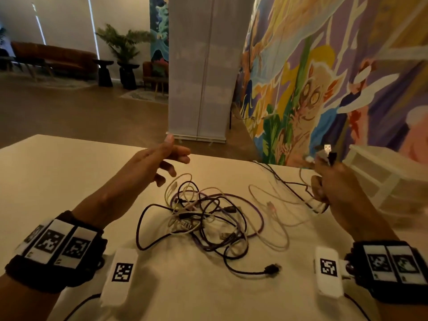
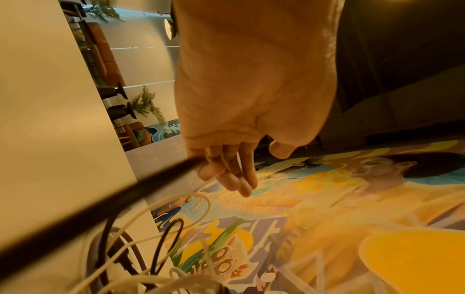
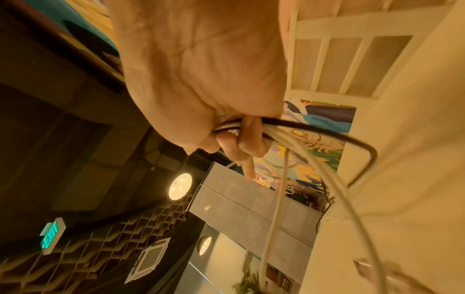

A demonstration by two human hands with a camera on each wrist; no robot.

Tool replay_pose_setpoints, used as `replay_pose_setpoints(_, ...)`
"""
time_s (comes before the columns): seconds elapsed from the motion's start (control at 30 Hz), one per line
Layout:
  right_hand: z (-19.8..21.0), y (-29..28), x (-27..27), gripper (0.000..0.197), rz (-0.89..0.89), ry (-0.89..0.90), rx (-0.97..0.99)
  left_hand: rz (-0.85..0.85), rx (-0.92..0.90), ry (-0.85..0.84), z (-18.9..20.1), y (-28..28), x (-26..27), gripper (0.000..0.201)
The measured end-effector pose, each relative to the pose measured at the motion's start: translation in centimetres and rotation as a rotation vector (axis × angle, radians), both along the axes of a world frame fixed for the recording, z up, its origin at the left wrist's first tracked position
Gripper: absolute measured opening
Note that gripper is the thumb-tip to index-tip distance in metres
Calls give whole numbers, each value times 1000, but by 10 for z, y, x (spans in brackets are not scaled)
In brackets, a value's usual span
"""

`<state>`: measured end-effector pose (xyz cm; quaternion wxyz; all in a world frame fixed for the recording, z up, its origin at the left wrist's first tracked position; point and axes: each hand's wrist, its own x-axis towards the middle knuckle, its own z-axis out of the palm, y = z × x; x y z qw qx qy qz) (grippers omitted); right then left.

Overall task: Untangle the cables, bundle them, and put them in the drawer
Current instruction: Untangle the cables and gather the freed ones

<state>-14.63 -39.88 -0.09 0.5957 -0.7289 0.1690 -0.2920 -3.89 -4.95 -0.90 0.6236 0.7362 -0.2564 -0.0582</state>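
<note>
A dim lounge with a brown sofa (image 1: 53, 57), potted plants and a painted mural wall (image 1: 324, 77) lies behind a pale worktop (image 1: 58, 172). At the left, the left hand (image 1: 148, 165) hovers above the worktop with its fingers loosely spread and its grip released; in the left wrist view a blurred dark cord crosses in front of the fingers (image 2: 234, 171), and whether it touches them cannot be told. In the middle of the worktop lies the tangle of cables (image 1: 203, 218), black, white and purple strands looped over one another, with a black plug (image 1: 272, 268) at the near end of one loose strand. Pale loops trail from the tangle to the right, up to the right hand (image 1: 333, 181), which is raised and clenched around several white and black cables (image 3: 289, 137), their connector ends (image 1: 327, 152) sticking up above the fist. At the far right, on the worktop, stands a white drawer unit (image 1: 389, 181), just beside the right hand.
</note>
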Motion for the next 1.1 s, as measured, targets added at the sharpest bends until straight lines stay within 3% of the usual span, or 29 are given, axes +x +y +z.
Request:
replay_pose_setpoints(0.17, -5, -3, 2, 24, -80, -84, 36, 15, 60, -4, -3, -1, -2, 49)
replay_pose_setpoints(0.3, -7, -13, 1, 32, -212, -181, 124, -15, 113, -31, -4, -6, -7, 47)
replay_pose_setpoints(0.43, 1, -13, -7, 46, -198, -252, 189, -6, 137, -49, -5, -10, -9, 43)
replay_pose_setpoints(0.57, 5, -22, -13, 38, -191, -363, 216, -40, 179, -77, -4, -12, -9, 36)
replay_pose_setpoints(0.67, 3, -22, -14, 46, -207, -417, 195, -58, 190, -101, -4, -16, -10, 33)
replay_pose_setpoints(0.8, 4, -16, -12, 60, -19, -535, 234, -122, 253, -127, -3, -16, -14, 34)
replay_pose_setpoints(0.97, 4, -2, -12, 60, 38, -440, 42, -232, 341, -231, 2, -14, -19, 26)
replay_pose_setpoints(1.1, -9, 2, -8, 67, 135, -35, -200, -353, 585, -323, -5, -11, -15, 30)
